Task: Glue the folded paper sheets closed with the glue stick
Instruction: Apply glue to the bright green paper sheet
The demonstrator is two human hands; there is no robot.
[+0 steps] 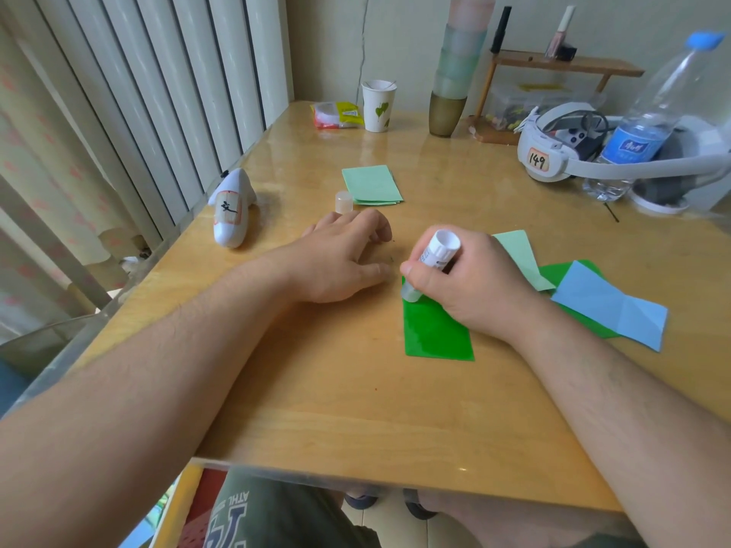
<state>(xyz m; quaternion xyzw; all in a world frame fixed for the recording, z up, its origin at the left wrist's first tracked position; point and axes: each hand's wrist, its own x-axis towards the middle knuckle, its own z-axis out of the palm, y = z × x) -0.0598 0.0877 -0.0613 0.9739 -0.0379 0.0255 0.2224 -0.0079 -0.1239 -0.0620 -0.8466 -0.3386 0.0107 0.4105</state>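
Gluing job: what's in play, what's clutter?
In play: white glue stick gripped by right hand; dark green folded paper; pale green folded stack; translucent glue cap.
Clutter: white paper cup; clear water bottle; white headset.

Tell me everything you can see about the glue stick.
The glue stick is a white plastic tube with small print on its label, uncapped. The right hand grips it, tilted, flat end up, its translucent tip pressed on the far left corner of the dark green folded sheet on the table.

Right hand [470,282] rubbing glue stick [433,257], green sheet [437,334]
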